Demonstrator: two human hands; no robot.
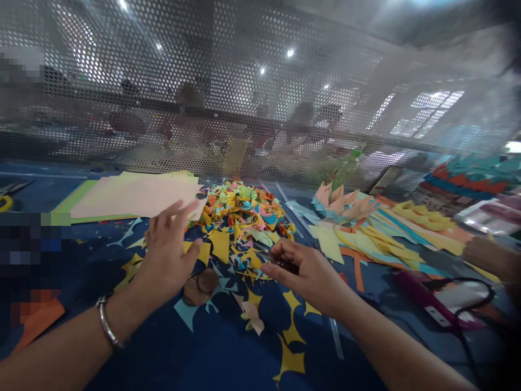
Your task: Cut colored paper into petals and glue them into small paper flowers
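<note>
My left hand [169, 247] is open, fingers spread, over the near right corner of a stack of coloured paper sheets [138, 195] with a pink one on top. Whether the fingertips touch the paper, I cannot tell. My right hand [303, 269] is closed around scissors [290, 265] with dark handles; their thin blades point toward a heap of small coloured paper scraps [244, 209]. Below my left hand lies a round brown piece [201, 286], like wood. Yellow paper offcuts [291, 355] with curved edges are scattered on the blue table [228, 361].
A perforated metal screen [228, 70] rises behind the table, with people beyond it. Folded paper strips [378, 239] lie to the right, near a purple power strip [435, 304] with a black cable. Another person's hand [488, 258] is at far right. Scissors [8, 195] lie far left.
</note>
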